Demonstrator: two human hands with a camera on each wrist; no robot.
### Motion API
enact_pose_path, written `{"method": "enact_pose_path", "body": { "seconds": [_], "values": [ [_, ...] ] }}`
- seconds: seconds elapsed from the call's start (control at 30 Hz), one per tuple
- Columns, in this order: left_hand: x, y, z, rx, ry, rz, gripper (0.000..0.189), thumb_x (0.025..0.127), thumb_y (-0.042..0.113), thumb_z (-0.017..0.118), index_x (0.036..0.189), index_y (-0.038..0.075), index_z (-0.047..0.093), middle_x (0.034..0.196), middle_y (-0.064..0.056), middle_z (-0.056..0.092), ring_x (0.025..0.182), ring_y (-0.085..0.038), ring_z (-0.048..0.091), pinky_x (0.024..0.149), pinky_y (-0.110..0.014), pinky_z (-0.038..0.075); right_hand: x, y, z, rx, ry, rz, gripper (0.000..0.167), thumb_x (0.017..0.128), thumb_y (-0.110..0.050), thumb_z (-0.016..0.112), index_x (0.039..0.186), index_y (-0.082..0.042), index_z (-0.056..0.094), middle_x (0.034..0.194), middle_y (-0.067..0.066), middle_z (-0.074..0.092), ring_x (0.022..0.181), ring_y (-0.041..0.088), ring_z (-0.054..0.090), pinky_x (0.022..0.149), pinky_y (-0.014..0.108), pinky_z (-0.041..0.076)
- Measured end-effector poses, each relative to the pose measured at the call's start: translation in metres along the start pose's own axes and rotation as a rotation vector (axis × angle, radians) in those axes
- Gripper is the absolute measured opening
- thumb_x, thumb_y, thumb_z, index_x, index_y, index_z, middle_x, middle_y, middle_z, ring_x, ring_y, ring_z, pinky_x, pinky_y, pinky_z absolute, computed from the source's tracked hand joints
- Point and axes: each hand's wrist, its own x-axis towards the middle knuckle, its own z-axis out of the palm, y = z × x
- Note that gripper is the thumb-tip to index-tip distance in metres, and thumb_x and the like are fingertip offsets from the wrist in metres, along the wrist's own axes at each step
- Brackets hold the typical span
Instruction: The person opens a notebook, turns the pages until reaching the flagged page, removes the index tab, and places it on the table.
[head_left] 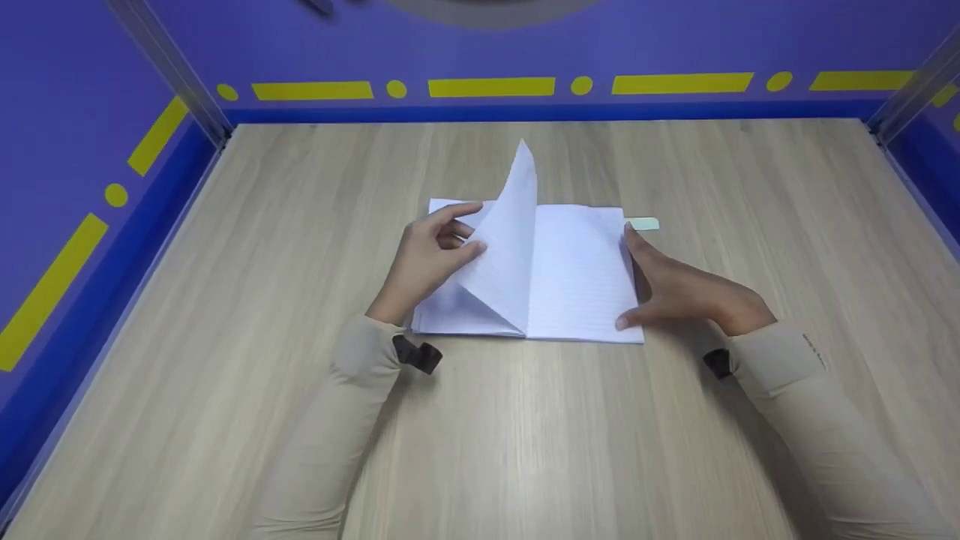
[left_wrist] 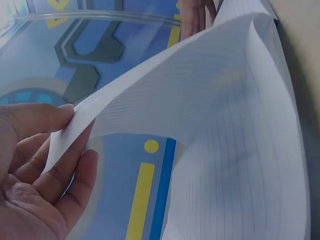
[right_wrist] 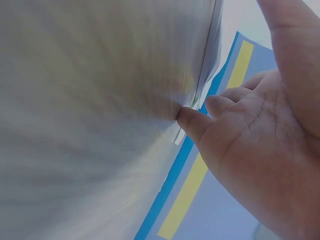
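An open notebook with lined white pages lies on the table. My left hand pinches the outer edge of one raised page between thumb and fingers. That page stands up from the spine with its top corner pointing upward, and in the left wrist view the sheet curves away from the fingers. At the notebook's right side is my right hand, thumb resting on the lower page edge and forefinger along the upper edge. In the right wrist view, the right hand has its fingers extended.
A pale green tab sticks out from the notebook's right side, just above the right forefinger. The wood-grain table is bordered by blue walls with yellow markings. Dark wrist devices sit at both beige sleeves.
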Motion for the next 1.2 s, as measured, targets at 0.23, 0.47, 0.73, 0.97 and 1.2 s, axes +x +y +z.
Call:
{"method": "enact_pose_path", "body": {
  "seconds": [0.23, 0.47, 0.73, 0.97, 1.2],
  "values": [
    [-0.004, -0.016, -0.014, 0.043, 0.023, -0.048, 0.039, 0.083, 0.006, 0.072, 0.122, 0.005, 0.065, 0.088, -0.013, 0.070, 0.079, -0.014, 0.064, 0.075, -0.019, 0.051, 0.001, 0.001, 0.001, -0.002, 0.000, -0.006, 0.134, 0.071, -0.049, 0.081, 0.151, -0.006, -0.019, 0.160, 0.014, -0.015, 0.149, 0.030, -0.007, 0.120, 0.053, 0.006],
    [-0.007, -0.032, -0.019, 0.053, -0.018, -0.056, 0.053, 0.084, 0.002, 0.070, 0.134, 0.007, 0.055, 0.123, -0.011, 0.063, 0.112, -0.020, 0.061, 0.098, -0.029, 0.049, 0.001, 0.002, 0.001, 0.015, -0.006, -0.015, 0.131, 0.073, -0.046, 0.080, 0.151, -0.005, -0.017, 0.160, 0.014, -0.014, 0.149, 0.030, -0.007, 0.120, 0.053, 0.006],
    [-0.010, -0.045, -0.022, 0.137, -0.215, 0.022, 0.063, 0.086, 0.002, 0.068, 0.144, 0.008, 0.044, 0.155, -0.005, 0.035, 0.146, -0.021, 0.026, 0.119, -0.036, 0.023, -0.001, 0.000, 0.000, -0.011, -0.026, 0.003, 0.129, 0.073, -0.048, 0.079, 0.151, -0.001, -0.013, 0.161, 0.015, -0.013, 0.149, 0.031, -0.005, 0.120, 0.053, 0.007],
    [-0.013, -0.053, -0.025, 0.291, -0.461, -0.064, 0.070, 0.087, 0.017, 0.070, 0.148, 0.019, 0.037, 0.158, 0.004, 0.027, 0.149, -0.011, 0.011, 0.122, -0.033, 0.013, -0.001, -0.001, 0.000, -0.017, -0.034, -0.003, 0.125, 0.074, -0.048, 0.079, 0.152, -0.002, -0.007, 0.161, 0.017, -0.008, 0.149, 0.031, -0.003, 0.120, 0.053, 0.008],
    [-0.014, -0.058, -0.029, 0.347, -0.598, -0.089, 0.074, 0.087, 0.019, 0.071, 0.150, 0.018, 0.033, 0.160, 0.003, 0.021, 0.150, -0.015, 0.008, 0.122, -0.039, 0.007, 0.001, -0.001, 0.002, -0.031, -0.050, 0.026, 0.122, 0.073, -0.046, 0.080, 0.154, -0.008, -0.003, 0.162, 0.015, -0.005, 0.150, 0.031, -0.002, 0.120, 0.053, 0.009]
  ]
}}
